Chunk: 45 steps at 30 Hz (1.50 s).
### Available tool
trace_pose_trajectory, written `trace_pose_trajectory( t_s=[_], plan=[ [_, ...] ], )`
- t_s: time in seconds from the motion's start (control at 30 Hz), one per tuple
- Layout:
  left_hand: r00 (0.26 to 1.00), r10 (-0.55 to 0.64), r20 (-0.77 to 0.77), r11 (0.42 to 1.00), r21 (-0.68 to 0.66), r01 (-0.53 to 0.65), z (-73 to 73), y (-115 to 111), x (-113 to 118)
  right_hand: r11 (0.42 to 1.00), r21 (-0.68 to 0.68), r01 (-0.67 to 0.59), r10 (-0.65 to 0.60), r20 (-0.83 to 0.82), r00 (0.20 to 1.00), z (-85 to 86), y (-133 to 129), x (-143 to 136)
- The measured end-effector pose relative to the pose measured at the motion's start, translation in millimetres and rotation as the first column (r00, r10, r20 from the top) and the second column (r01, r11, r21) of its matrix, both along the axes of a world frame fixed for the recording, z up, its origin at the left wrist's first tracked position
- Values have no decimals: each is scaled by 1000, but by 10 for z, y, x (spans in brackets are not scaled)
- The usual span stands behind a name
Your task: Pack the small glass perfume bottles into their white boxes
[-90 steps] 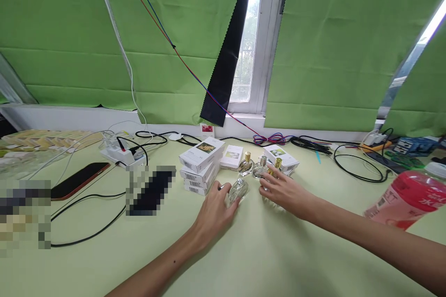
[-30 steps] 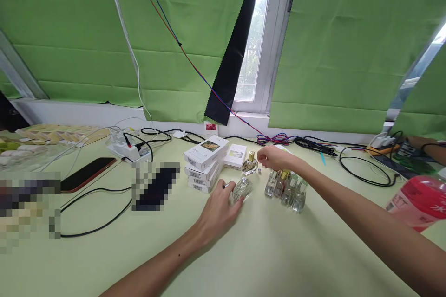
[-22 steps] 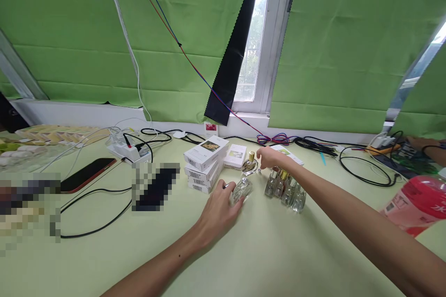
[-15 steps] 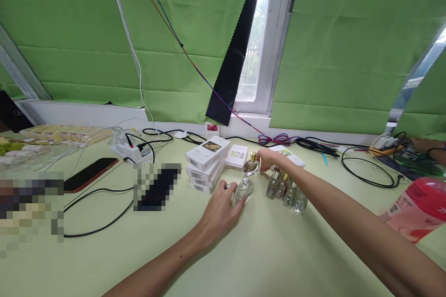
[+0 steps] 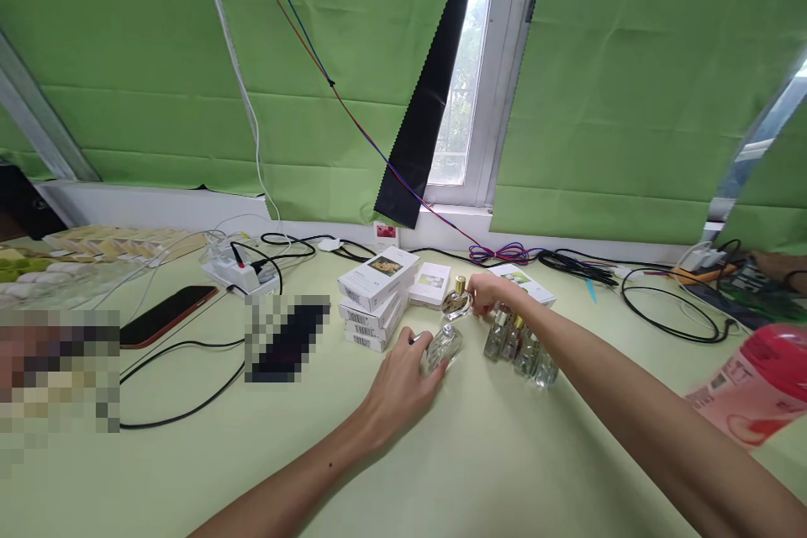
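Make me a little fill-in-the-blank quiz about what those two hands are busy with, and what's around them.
1. The stacked white boxes stand to the ____ of the clear bottle in the left hand, as the camera sees it.
2. The rounded bottle at the fingertips of the right hand has a ____-coloured top.
3. The big window shades behind the table are ____ in colour.

Missing words: left; gold; green.
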<state>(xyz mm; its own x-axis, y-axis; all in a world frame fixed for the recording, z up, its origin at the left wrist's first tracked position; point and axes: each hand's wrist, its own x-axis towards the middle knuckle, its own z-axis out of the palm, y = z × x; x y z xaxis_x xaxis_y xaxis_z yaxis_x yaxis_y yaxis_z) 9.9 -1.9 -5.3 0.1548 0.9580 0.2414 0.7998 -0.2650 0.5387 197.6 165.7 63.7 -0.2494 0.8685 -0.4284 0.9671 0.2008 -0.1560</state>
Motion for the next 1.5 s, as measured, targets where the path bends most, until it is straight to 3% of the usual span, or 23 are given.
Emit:
trace_pose_trajectory(
  t_s=[0.13, 0.27, 0.4, 0.53, 0.6, 0.67, 0.77, 0.9, 1.0, 1.33, 1.5],
  plan=[
    [1000, -7, 1, 1000, 3, 7, 8, 3, 2, 999, 44, 25, -25, -8, 1000, 121, -62, -10],
    [1000, -9, 6, 1000, 19, 9, 8, 9, 3, 984, 171, 43, -39, -28, 999, 303, -144, 27],
    [1000, -11, -8, 1000, 20, 11, -8, 24, 3, 935, 350, 54, -35, -60, 998, 476, -292, 108],
    [1000, -9, -17, 1000, 23, 9, -30, 40, 9, 896, 444, 31, 39, -147, 988, 560, -567, 154],
    [1000, -11, -21, 1000, 21, 11, -37, 44, 12, 902, 431, 30, 115, -307, 945, 522, -725, 151],
    [1000, -17, -18, 1000, 20, 18, -40, 45, 13, 933, 359, 35, 166, -513, 842, 416, -859, 136],
    [999, -34, -7, 999, 21, 34, -42, 42, 14, 967, 244, 72, 134, -729, 671, 181, -983, 105],
    [998, -60, 2, 998, 26, 60, -45, 38, 17, 990, 130, 56, 95, -900, 425, -68, -1053, 73],
    [997, -73, -3, 997, 24, 73, -43, 36, 20, 995, 80, 64, 57, -951, 302, -135, -1098, 63],
    [996, -85, -28, 995, 39, 86, -44, 38, 20, 979, 137, 154, 108, -977, 184, -355, -1154, 15],
    [997, -74, -34, 997, 26, 75, -36, 34, 27, 940, 196, 281, 160, -976, 145, -474, -1191, -15]
  ],
)
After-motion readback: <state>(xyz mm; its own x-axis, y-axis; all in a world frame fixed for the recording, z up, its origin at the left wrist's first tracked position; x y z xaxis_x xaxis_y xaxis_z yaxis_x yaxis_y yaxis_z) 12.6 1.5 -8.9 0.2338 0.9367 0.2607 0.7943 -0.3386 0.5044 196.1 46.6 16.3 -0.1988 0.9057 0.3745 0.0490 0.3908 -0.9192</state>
